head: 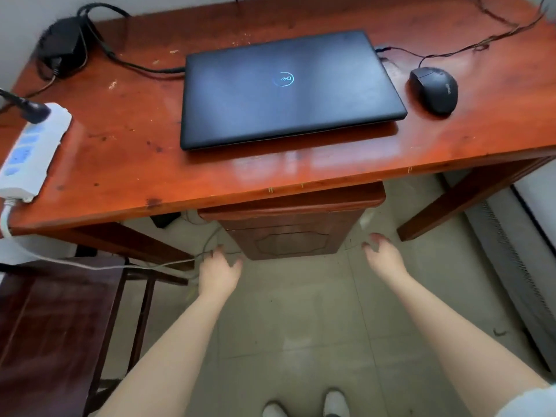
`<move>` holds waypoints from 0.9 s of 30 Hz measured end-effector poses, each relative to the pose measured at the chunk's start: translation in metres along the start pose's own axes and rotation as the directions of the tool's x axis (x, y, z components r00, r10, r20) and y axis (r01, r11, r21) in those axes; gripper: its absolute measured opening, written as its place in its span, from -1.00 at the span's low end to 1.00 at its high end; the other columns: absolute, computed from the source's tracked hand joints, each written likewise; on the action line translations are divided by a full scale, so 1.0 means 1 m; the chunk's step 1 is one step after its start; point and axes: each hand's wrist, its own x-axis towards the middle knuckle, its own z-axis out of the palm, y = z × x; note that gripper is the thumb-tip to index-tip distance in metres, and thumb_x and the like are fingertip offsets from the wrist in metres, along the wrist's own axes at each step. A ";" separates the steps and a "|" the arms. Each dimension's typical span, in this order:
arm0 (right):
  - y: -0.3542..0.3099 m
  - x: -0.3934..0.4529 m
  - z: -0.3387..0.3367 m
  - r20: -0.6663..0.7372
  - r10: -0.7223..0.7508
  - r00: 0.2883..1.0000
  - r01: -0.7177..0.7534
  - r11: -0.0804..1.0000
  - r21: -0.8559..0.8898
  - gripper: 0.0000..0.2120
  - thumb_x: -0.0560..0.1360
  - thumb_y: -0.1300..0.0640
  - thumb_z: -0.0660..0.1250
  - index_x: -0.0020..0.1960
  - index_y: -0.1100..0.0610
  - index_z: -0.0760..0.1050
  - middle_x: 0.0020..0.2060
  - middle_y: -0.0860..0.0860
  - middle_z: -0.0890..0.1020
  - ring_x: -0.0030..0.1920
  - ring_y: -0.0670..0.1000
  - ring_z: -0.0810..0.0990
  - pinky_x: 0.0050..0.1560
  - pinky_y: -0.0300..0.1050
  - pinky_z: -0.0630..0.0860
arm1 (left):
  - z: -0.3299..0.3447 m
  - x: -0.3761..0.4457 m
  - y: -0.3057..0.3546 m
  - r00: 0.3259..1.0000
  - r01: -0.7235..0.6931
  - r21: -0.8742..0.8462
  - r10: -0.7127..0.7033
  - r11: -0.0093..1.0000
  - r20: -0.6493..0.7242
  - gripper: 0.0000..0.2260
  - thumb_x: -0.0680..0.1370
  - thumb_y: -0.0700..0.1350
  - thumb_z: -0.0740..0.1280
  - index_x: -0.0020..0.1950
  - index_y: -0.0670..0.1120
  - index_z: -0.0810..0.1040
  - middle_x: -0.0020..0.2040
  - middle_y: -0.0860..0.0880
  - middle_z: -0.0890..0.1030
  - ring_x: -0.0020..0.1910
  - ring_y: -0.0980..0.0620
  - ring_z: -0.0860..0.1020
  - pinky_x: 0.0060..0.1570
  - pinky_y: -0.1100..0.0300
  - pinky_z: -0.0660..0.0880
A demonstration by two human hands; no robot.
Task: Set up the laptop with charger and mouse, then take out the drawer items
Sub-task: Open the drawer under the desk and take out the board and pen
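A closed dark laptop (288, 88) lies on the reddish wooden desk (135, 152). A black charger brick (61, 46) sits at the desk's far left corner, its cable running to the laptop's left side. A black wired mouse (434, 90) rests to the right of the laptop, its cord leading to the laptop's right edge. Under the desk's front edge is a shut wooden drawer (291, 203) above a carved cabinet panel. My left hand (218, 270) and my right hand (383, 255) hang open below the drawer, on either side of the cabinet, touching nothing.
A white power strip (31, 152) with a black plug in it lies over the desk's left edge, and its white cord trails down to the floor. A dark wooden chair (60, 320) stands at the lower left. Tiled floor and my white shoes (304, 406) are below.
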 end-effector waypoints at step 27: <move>0.045 0.114 0.118 -0.715 0.067 0.696 0.459 0.724 0.515 -0.48 0.49 0.08 0.30 0.34 0.34 0.28 0.31 0.25 0.34 0.33 0.18 0.33 0.37 0.00 0.25 | 0.123 0.127 -0.041 0.849 -0.345 -0.709 -0.118 0.615 -0.516 -0.43 0.46 -0.18 0.37 0.39 -0.25 0.22 0.37 -0.25 0.27 0.36 -0.21 0.28 0.37 -0.07 0.30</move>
